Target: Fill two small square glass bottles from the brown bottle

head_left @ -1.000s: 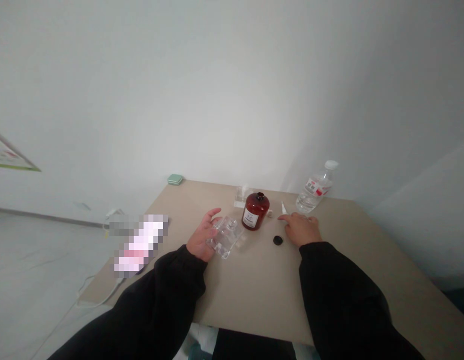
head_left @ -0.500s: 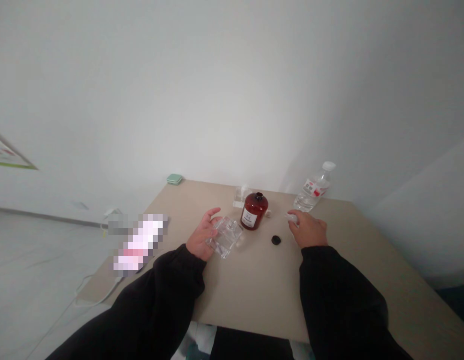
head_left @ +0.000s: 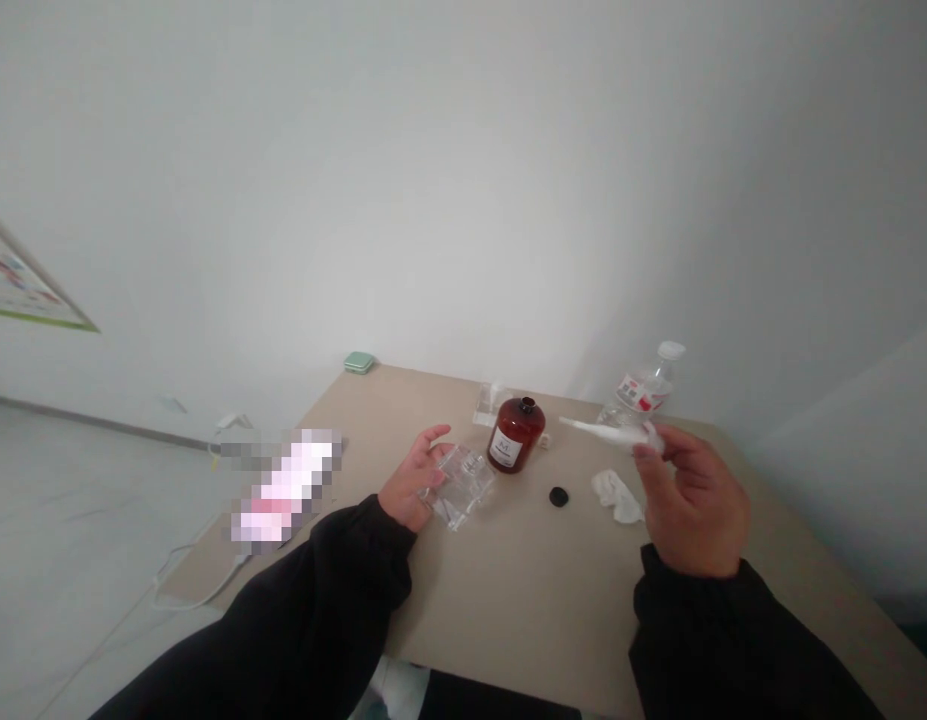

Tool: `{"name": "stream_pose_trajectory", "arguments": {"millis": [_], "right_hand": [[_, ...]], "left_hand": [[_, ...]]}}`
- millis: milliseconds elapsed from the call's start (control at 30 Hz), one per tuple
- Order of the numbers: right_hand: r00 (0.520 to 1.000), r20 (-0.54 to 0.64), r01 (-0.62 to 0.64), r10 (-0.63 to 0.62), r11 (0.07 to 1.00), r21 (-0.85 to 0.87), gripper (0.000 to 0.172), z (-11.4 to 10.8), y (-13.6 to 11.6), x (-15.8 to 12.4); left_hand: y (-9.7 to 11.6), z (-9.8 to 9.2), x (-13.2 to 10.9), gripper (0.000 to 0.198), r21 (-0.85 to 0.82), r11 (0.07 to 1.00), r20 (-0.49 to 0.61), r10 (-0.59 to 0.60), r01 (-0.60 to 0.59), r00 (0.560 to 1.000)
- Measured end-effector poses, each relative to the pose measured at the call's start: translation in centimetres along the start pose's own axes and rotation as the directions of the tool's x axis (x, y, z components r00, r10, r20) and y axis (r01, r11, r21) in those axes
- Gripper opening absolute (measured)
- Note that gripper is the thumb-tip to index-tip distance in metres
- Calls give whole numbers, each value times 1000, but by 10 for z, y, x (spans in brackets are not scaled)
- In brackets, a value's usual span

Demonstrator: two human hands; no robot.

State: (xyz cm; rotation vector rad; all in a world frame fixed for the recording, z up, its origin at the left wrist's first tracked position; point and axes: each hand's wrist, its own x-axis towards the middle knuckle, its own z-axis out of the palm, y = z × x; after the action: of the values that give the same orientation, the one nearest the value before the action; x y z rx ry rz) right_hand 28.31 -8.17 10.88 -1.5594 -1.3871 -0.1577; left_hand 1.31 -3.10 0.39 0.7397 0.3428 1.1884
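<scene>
My left hand (head_left: pixel 416 482) cups a clear square glass bottle (head_left: pixel 463 482) that leans on the beige table (head_left: pixel 508 590), fingers curled round its left side. Raised above the table, my right hand (head_left: pixel 692 505) pinches a thin white dropper-like tool (head_left: pixel 609 432) whose tip points left. A round dark red bottle (head_left: pixel 515 436) with a white label stands open just right of the glass bottle. Its small black cap (head_left: pixel 558 496) lies on the table between my hands. A crumpled white wipe (head_left: pixel 617 495) lies under my right hand.
A clear plastic water bottle (head_left: pixel 643 392) with a white cap stands at the back right. A small clear block (head_left: pixel 490 402) sits behind the red bottle, a green case (head_left: pixel 357 362) at the far left corner. A blurred pink item (head_left: pixel 283 490) lies at the left edge.
My right hand has picked the white tool up off the table and lifted it toward me. A white wipe now shows where the hand was. My left hand has stayed on the glass bottle.
</scene>
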Motion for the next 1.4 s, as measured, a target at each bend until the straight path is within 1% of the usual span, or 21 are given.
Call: {"name": "stream_pose_trajectory", "arguments": {"millis": [33,100,167,200,300,400,467,533,600,633,667,733,800,900,967,1033,1100,1167,1233,1333,1400], "right_hand": [[998,55,-10,4,994,111,32,-1,-9,-2],[972,232,-19,-46,963,270,29,3,-23,-4],[928,354,-11,-116,941,337,26,11,-32,-4],[912,386,0,-142,938,347,25,16,-35,-3],[884,427,31,-189,937,349,23,27,-43,-3],[847,493,12,-200,934,357,24,33,-51,-3],[810,557,-25,-186,937,349,25,38,-56,-5],[762,623,-64,-178,936,346,25,46,-59,-7],[709,678,-95,-193,927,363,25,55,-59,-12],[693,690,-103,-207,920,379,25,60,-57,-15],[691,688,-105,-222,911,399,26,65,-54,-18],[720,649,-110,-245,883,456,27,74,-44,-26],[735,628,-176,-254,824,539,30,82,-31,-36],[719,661,-367,-214,691,623,37,92,-16,-51],[702,689,-472,-182,605,641,41,98,-12,-60],[696,698,-527,-170,540,657,42,102,-12,-67],[701,694,-550,-160,497,671,42,105,-14,-70],[718,683,-560,-133,472,680,40,109,-16,-72],[736,668,-555,-110,467,688,39,112,-16,-73],[773,622,-478,-124,530,701,37,116,-14,-74],[800,577,-391,-164,588,709,35,117,-13,-74]], "left_hand": [[0,0,0,68,6,1000,-11,15,-15,1000],[-1,1,0,69,3,1000,-31,10,-10,999],[-1,2,0,69,8,1000,-29,-2,2,1000],[-1,2,0,70,10,1000,-25,-1,1,1000],[0,3,-1,72,18,1000,-15,-2,3,1000],[1,3,-2,75,26,1000,-2,-3,3,1000],[-1,3,-2,76,37,999,15,-1,0,1000],[-4,2,-2,77,48,999,39,-4,2,999],[-8,1,-2,79,63,998,68,3,-8,998],[-10,0,-3,79,74,997,84,14,-20,996],[-12,-1,-3,79,90,995,99,28,-37,995],[-15,-3,-4,78,144,987,131,59,-78,990],[-18,-4,-4,80,227,965,167,93,-130,982],[-21,-6,-4,86,360,910,201,140,-206,970],[-23,-8,-2,89,424,879,218,136,-219,966],[-26,-10,-1,88,477,848,251,122,-233,960],[-28,-12,-1,83,545,796,287,117,-263,951],[-29,-11,-2,80,610,741,300,109,-278,948],[-29,-7,-3,81,639,730,286,65,-241,956],[-27,1,-5,86,650,744,239,-11,-152,971],[-24,5,-5,84,674,728,200,-16,-126,980]]}}
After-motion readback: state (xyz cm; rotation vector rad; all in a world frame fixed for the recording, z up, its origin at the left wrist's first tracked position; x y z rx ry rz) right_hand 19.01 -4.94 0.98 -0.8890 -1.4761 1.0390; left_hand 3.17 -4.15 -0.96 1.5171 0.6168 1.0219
